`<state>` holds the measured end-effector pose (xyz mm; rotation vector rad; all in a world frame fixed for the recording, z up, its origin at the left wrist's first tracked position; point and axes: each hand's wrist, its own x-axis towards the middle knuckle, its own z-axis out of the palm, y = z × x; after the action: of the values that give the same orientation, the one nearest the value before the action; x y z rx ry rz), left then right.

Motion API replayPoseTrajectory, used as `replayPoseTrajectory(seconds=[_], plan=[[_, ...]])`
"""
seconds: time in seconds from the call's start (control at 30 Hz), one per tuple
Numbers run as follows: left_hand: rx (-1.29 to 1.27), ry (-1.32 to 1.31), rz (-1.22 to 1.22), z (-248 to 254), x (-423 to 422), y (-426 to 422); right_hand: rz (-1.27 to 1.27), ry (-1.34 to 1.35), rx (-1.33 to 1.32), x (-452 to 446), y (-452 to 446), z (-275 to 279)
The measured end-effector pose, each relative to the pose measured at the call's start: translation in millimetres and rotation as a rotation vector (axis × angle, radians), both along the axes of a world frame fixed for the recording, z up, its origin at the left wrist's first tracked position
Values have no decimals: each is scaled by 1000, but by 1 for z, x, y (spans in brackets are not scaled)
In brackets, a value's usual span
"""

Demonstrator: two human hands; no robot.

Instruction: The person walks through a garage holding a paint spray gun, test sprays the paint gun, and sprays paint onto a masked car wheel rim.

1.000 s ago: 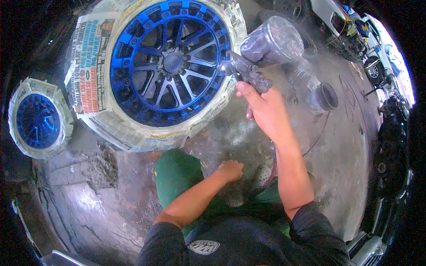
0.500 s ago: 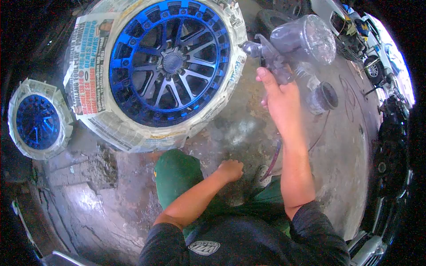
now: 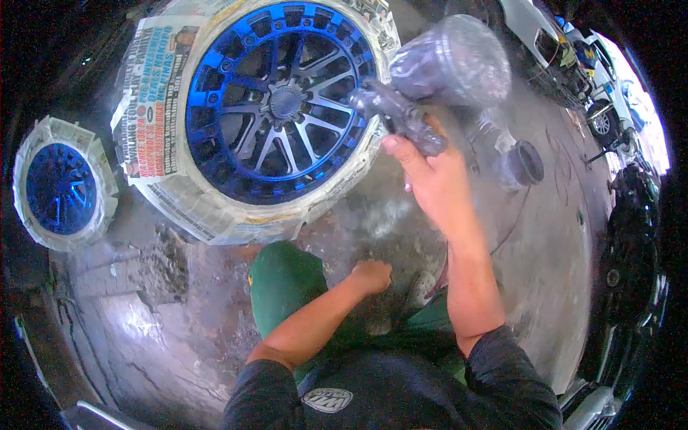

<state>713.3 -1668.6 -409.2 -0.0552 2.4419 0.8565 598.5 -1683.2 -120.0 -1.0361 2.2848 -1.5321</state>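
Observation:
My right hand [image 3: 437,179] grips a spray gun [image 3: 401,118] with a large, cloudy paint cup [image 3: 459,61] on it. The gun's front points left and overlaps the right edge of a big wheel. That wheel's rim [image 3: 201,136] is blue around the outside, with dark and silver-looking spokes [image 3: 287,104] in the middle. Newspaper masking [image 3: 208,211] and tape surround it. Near my bent knee, my left hand [image 3: 373,276] is closed in a loose fist, and I see nothing in it.
A second blue wheel [image 3: 61,190], also masked with paper, stands at far left. On the floor to the right lies a dark-mouthed container [image 3: 527,163]. A hose [image 3: 502,240] trails behind my right forearm. A vehicle [image 3: 609,111] and dark parts line the right side.
My right hand has swung left with the spray gun, bringing it over the wheel's right edge. The left hand stays in place. The view has shifted slightly.

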Motion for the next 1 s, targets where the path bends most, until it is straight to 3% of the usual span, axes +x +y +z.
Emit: replayPoseTrajectory(seconds=[0.23,0.33,0.53,0.63,0.93,1.0], plan=[[1,49,-40,-11,6,1,-96,-146,-213,5,3,25],[-19,33,-19,-6,8,0,-160,-202,-122,1,4,24],[-27,16,-6,-10,9,0,-27,-195,-283,-1,-5,10],[-29,0,-16,-3,7,-1,51,-146,-269,3,-4,6],[18,87,39,-12,7,1,92,-66,137,12,13,8],[19,71,38,-10,5,1,109,-23,80,11,12,6]])
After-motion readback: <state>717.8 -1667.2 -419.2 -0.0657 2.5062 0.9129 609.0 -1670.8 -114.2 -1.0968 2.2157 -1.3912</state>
